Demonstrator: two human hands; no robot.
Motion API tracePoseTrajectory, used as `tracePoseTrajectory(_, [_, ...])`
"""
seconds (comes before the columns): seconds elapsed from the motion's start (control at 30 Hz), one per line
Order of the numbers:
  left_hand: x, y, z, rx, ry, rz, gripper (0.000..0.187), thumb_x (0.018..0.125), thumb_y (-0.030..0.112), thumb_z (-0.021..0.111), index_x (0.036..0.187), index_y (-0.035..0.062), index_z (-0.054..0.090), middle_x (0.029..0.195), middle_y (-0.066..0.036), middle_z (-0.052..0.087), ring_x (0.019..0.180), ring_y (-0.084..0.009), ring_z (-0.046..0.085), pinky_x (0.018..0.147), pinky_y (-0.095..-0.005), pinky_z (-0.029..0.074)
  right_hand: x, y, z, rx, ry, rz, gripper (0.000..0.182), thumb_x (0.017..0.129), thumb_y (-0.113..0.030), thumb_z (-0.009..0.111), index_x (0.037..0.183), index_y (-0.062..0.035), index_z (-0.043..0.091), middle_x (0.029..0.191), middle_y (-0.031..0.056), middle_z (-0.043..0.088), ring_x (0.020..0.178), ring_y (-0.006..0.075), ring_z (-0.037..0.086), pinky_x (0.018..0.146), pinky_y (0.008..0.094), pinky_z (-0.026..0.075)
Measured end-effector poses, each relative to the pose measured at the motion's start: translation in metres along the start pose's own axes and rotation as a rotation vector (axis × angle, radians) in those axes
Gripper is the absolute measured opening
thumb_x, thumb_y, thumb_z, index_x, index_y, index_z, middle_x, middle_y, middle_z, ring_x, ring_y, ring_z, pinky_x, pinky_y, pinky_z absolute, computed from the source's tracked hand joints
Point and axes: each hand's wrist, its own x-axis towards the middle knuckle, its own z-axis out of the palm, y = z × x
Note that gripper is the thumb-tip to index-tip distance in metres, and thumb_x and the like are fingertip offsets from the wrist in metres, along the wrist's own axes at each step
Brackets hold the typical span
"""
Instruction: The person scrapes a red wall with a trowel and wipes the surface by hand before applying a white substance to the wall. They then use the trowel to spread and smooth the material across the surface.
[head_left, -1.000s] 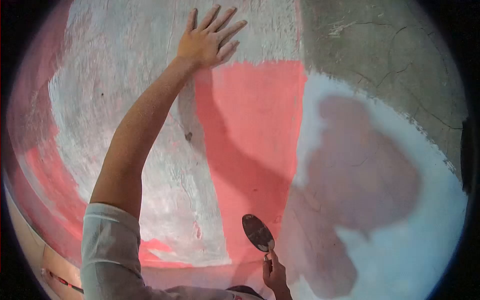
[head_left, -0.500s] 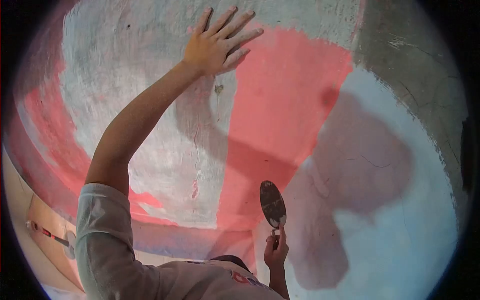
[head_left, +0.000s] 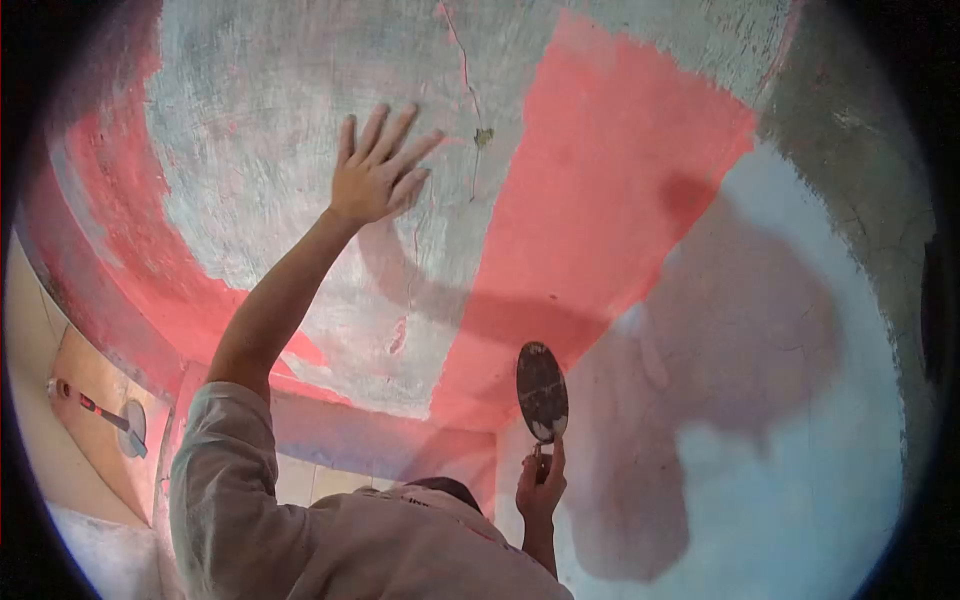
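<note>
My left hand (head_left: 368,178) is on the grey, scraped part of the wall (head_left: 270,130), fingers spread and palm toward the surface. It looks slightly blurred, and whether the whole palm touches cannot be told. Just right of it, a small chipped hole (head_left: 484,137) sits on a thin crack. My right hand (head_left: 540,490), lower down, is closed round the handle of an oval-bladed trowel (head_left: 542,392). Its dark blade points upward, with pale smears near the base, and one finger lies along the blade's lower end. Most of the handle is hidden in the hand.
A bright pink band (head_left: 590,170) runs down the wall, beside a pale blue-white area (head_left: 800,480) with my shadow on it. Bare grey plaster (head_left: 850,150) lies at upper right. At lower left, a tool with a red-and-black handle (head_left: 100,408) is on a brown board (head_left: 85,360).
My left hand has moved down and left across the grey surface, from beside the top of the pink band. The view has shifted; the trowel stays in my right hand.
</note>
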Motion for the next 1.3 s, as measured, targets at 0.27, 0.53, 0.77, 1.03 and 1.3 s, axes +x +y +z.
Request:
tracePoseTrajectory(0.27, [-0.25, -0.025, 0.01, -0.02, -0.304, -0.396, 0.06, 0.102, 0.046, 0.051, 0.158, 0.0263, 0.038, 0.167, -0.019, 0.019, 0.152, -0.0474, 0.015, 0.121, -0.0582, 0.018, 0.008, -0.013, -0.002, 0.073, 0.08, 0.047, 0.049, 0.096, -0.01, 0.062, 0.14, 0.0043, 0.046, 0.072, 0.0029, 0.061, 0.057, 0.0063, 0.055, 0.052, 0.0227, 0.042])
tracePoseTrajectory(0.53, [-0.683, 0.008, -0.222, -0.993, -1.193, -2.104, 0.054, 0.092, 0.057, 0.058, 0.12, 0.0118, 0.065, 0.114, -0.01, 0.072, 0.1, -0.0255, 0.067, 0.083, -0.0594, 0.046, 0.001, -0.01, 0.007, 0.137, 0.144, -0.046, 0.026, 0.1, -0.008, 0.059, 0.121, 0.0066, 0.059, 0.082, 0.0085, 0.065, 0.058, 0.0097, 0.055, 0.051, 0.0251, 0.045])
tracePoseTrajectory(0.77, [-0.721, 0.094, -0.366, -0.411, -1.013, -2.702, 0.039, 0.094, 0.045, 0.063, 0.112, 0.0108, 0.065, 0.102, -0.008, 0.07, 0.089, -0.0215, 0.066, 0.072, -0.0464, 0.051, 0.01, -0.05, 0.028, 0.112, 0.279, -0.158, 0.024, 0.101, -0.007, 0.056, 0.119, 0.007, 0.061, 0.085, 0.0121, 0.067, 0.065, 0.014, 0.059, 0.058, 0.0283, 0.049])
tracePoseTrajectory(1.03, [-0.531, 0.055, -0.216, -1.257, -0.833, -1.964, 0.029, 0.099, 0.033, 0.063, 0.115, 0.0088, 0.066, 0.099, -0.002, 0.069, 0.086, -0.0127, 0.063, 0.079, -0.0306, 0.053, 0.036, -0.151, 0.088, 0.289, 0.281, -0.3, 0.023, 0.097, -0.002, 0.059, 0.119, 0.0049, 0.062, 0.094, 0.0142, 0.069, 0.087, 0.0236, 0.065, 0.08, 0.0342, 0.05])
tracePoseTrajectory(1.3, [-0.232, 0.117, -0.214, -2.254, -0.717, -1.242, 0.045, 0.111, 0.038, 0.036, 0.126, 0.002, 0.058, 0.113, -0.009, 0.066, 0.102, -0.0161, 0.064, 0.09, -0.0327, 0.05, 0.002, -0.204, 0.163, 0.406, 0.239, -0.228, 0.021, 0.095, -0.005, 0.062, 0.114, 0.003, 0.06, 0.103, 0.0156, 0.069, 0.096, 0.0277, 0.062, 0.089, 0.0392, 0.046])
